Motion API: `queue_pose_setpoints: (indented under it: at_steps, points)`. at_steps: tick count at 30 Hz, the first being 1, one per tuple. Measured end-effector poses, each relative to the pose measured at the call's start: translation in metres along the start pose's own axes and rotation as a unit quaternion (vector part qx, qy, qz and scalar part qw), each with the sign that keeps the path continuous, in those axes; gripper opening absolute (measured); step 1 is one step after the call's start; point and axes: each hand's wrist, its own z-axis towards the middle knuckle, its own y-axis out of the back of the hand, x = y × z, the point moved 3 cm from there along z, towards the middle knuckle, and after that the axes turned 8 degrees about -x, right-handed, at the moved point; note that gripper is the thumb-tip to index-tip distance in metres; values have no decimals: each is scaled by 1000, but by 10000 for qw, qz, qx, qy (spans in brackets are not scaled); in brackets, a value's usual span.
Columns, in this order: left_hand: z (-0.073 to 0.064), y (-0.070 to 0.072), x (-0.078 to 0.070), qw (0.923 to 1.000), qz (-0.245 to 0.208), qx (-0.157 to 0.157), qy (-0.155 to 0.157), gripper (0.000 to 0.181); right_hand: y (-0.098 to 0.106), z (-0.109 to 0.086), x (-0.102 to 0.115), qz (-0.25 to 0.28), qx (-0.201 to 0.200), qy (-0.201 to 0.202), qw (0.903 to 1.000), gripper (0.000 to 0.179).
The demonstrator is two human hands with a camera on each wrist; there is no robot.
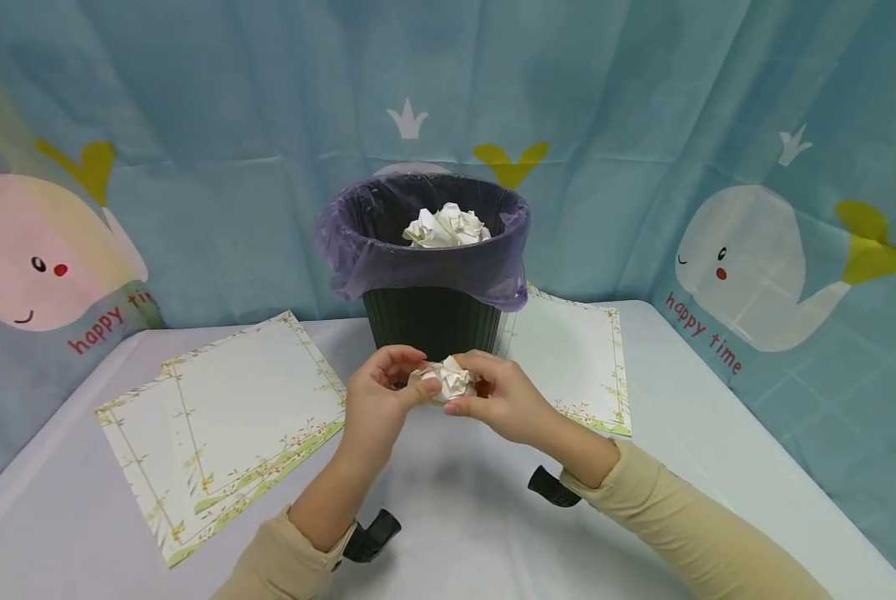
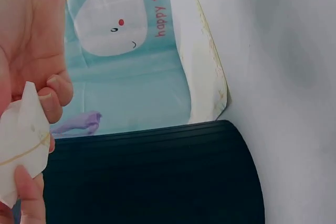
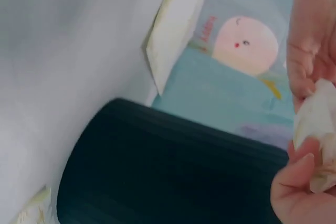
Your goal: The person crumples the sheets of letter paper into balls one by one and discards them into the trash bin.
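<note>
Both hands hold a crumpled ball of white paper (image 1: 455, 380) between them, just in front of the bin. My left hand (image 1: 378, 398) grips its left side, thumb on the near face. From the other side, my right hand (image 1: 513, 402) pinches the ball with thumb and curled fingers. A thin yellowish printed line crosses the folded paper (image 2: 23, 148) in the left wrist view. The paper (image 3: 317, 116) also shows at the right edge of the right wrist view, between the two hands' fingers.
Behind the hands stands a black ribbed bin (image 1: 432, 312) with a purple liner (image 1: 432, 271) and crumpled white paper (image 1: 448, 227) inside. Overlapping bordered sheets (image 1: 256, 408) lie left; another bordered sheet (image 1: 571, 358) lies right, partly behind the bin. A blue whale-print curtain (image 1: 282, 233) surrounds the table.
</note>
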Motion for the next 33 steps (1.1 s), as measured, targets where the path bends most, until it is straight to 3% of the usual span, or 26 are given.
queue_pose_setpoints:
  at_steps: [4, 6, 11, 14, 16, 18, 20, 24, 28, 31, 33]
  points:
    - [2, -2, 2, 9999, -71, -115, -65, 25, -2, -1, -1, 115, -282, 342, 9989, 20]
    - [3, -4, 1, 10000, -72, -16, -37, 27, 0, -1, -2, 53, -402, 514, 9979, 19]
    - [6, -1, -4, 9972, 304, 640, 258, 42, 8, 2, -4, -362, -352, 767, 9958, 28]
    - [7, 2, -4, 9918, 553, 1063, 436, 42, 11, 4, -3, -598, -272, 629, 9959, 38]
    - [7, 3, -3, 9906, 502, 1172, 494, 39, 11, 5, -2, -718, -268, 490, 9959, 46]
    - [5, 2, -1, 9927, 359, 1048, 479, 35, 9, 5, -1, -760, -262, 358, 9961, 55]
    - [4, 0, 2, 9967, 107, 710, 367, 32, 5, 5, -1, -626, -326, 129, 9974, 65]
    - [0, -3, 3, 9998, -173, 24, -19, 27, -1, 4, 0, -477, -908, -128, 9947, 73]
    - [-3, -5, 3, 9981, -221, -44, -582, 30, 0, 4, 1, -508, -1324, 196, 9897, 67]
    - [-5, -6, 3, 9964, -77, 67, -842, 30, 3, 5, 1, -272, -1084, 334, 9932, 63]
    - [-6, -6, 5, 9972, -39, 98, -736, 26, 4, 6, 1, -131, -944, 336, 9949, 56]
